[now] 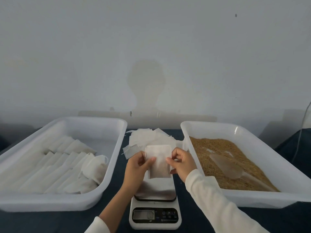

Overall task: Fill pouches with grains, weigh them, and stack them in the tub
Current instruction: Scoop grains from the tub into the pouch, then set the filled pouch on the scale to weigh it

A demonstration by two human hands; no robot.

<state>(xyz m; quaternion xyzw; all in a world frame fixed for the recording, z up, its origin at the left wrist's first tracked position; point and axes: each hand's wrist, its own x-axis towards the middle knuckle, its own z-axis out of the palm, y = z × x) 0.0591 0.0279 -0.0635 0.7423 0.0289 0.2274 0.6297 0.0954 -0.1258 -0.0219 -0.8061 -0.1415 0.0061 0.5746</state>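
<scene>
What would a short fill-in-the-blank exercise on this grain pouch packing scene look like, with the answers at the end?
1. Both hands, the left hand and the right hand, hold one flat ____ above the scale.
2. The clear scoop lies on the ____ in the right tub.
3. Filled pouches lie in rows in the ____ tub.

Missing words: pouch; grains; left

The scale and loose pouches crowd the narrow lane between both tubs.
</scene>
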